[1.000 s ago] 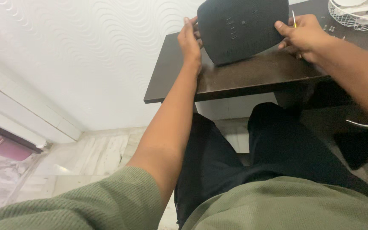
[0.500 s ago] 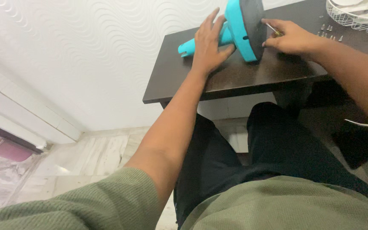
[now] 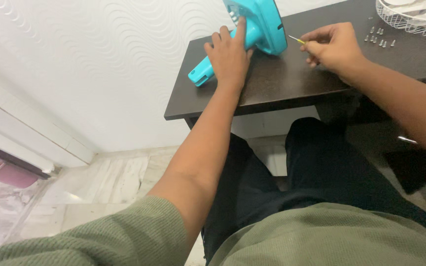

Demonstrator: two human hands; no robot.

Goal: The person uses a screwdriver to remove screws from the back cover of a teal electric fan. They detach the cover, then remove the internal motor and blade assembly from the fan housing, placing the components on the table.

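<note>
A turquoise plastic appliance (image 3: 262, 22) with a long handle lies on the dark brown table (image 3: 282, 83) at its far left. My left hand (image 3: 229, 56) rests flat on the handle where it meets the body, fingers spread over it. My right hand (image 3: 334, 47) is to the right of the appliance, pinching a thin small screwdriver (image 3: 297, 40) with a yellow grip, its tip pointing at the appliance's side.
Several small screws (image 3: 378, 38) lie loose on the table beyond my right hand. A white wire basket (image 3: 410, 17) sits at the far right corner. A white textured wall is on the left. My legs are under the table.
The appliance was held up showing its dark flat side, then turned over and laid down with the turquoise side up. My left hand shifted onto the handle; my right hand drew back.
</note>
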